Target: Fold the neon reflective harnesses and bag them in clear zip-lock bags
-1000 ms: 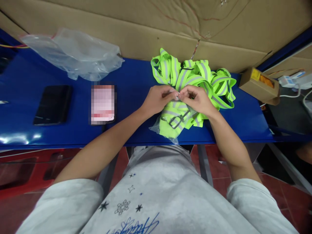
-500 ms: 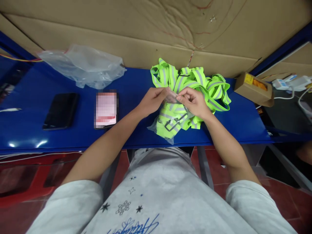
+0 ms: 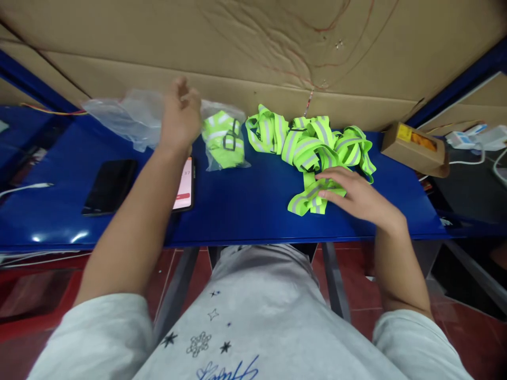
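My left hand (image 3: 182, 119) is raised over the loose clear plastic bags (image 3: 138, 116), blurred by motion, so how its fingers are set is unclear. Just to its right, a clear bag with a folded neon-yellow reflective strap (image 3: 225, 142) and a black buckle lies on the blue table. My right hand (image 3: 352, 195) has its fingers stretched out, thumb apart, over the near right part of a heap of loose reflective straps (image 3: 309, 142). Its fingertips overlap a strap end (image 3: 303, 203) without gripping it.
A lit phone (image 3: 185, 184) is partly behind my left forearm, with a dark phone (image 3: 110, 184) further left. At right stands an open cardboard box (image 3: 414, 148), near white adapters and cables (image 3: 475, 140). A cardboard wall (image 3: 158, 68) backs the blue table (image 3: 245, 211).
The bagged strap has left both hands and now lies at the back, left of the heap. My left hand moved up and left; my right hand moved slightly right and down and opened.
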Demonstrator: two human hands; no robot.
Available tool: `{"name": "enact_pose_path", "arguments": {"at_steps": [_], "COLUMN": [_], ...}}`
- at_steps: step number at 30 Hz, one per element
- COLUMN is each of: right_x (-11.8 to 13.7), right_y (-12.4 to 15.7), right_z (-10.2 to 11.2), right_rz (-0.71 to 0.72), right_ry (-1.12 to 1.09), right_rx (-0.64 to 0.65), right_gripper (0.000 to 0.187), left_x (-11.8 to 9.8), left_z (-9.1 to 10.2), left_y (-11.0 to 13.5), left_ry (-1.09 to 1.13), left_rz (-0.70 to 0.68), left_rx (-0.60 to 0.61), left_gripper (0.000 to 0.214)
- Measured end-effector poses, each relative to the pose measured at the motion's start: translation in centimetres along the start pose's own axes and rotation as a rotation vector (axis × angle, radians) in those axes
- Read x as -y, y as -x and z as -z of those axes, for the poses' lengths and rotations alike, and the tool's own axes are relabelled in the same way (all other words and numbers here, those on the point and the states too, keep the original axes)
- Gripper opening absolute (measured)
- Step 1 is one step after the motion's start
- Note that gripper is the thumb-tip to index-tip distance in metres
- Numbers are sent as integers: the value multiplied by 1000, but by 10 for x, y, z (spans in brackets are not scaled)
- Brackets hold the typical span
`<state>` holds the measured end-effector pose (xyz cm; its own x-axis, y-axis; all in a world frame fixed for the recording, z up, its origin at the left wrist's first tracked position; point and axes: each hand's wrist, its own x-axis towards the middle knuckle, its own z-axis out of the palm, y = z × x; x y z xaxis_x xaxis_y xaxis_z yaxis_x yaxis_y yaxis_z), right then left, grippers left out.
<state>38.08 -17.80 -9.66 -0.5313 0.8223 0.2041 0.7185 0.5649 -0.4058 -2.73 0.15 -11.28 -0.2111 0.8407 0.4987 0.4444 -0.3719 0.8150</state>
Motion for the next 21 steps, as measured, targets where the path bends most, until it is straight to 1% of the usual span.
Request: {"name": "enact_pose_path", "arguments": {"at_steps": [2,3,4,5,6,7,8,9,10,11,12,14,15,17,19,21], "right_x": [3,5,8,10,13,15,17,18,19,20,20,19,18,14,10,7], "right_y": [14,19,23,25,26,26,26,25,25,25,27,32,35,41,42,35], "right_z": [-16,-23,-28,-32,-33,-32,-30,-27,-24,-21,-18,-13,-11,-6,-2,1], "right_rz": [-7,-2,15,42,68,88,103,113,118,117,107,52,8,-90,-144,-125], "right_ry": [94,120,125,108,77,40,4,-30,-60,-86,-106,-118,-109,-62,-5,26], "right_rx": [44,77,112,144,167,184,195,202,209,211,203,147,111,55,-8,-131], "right_gripper": [45,42,38,33,30,28,28,29,31,32,31,29,29,31,31,28], "left_x": [-6,-13,-23,-34,-46,-58,-69,-78,-85,-90,-92,-91,-88,-80,-72,-67], "left_z": [-1,-6,-14,-26,-40,-57,-75,-93,-111,-128,-141,-158,-161,-156,-141,-120], "left_y": [12,23,38,54,71,88,102,114,122,127,129,124,119,110,106,110], "left_ry": [-76,-107,-165,-201,-203,-218,-248,-290,-333,-375,-405,-414,-390,-310,-231,-185], "left_rz": [-58,-107,-173,-227,-277,-324,-351,-361,-354,-333,-317,-284,-276,-278,-295,-323], "left_rx": [-33,-15,62,184,309,436,545,615,659,678,689,678,676,694,748,806], "left_gripper": [76,78,73,66,63,64,67,74,84,91,89,69,58,46,44,42]}}
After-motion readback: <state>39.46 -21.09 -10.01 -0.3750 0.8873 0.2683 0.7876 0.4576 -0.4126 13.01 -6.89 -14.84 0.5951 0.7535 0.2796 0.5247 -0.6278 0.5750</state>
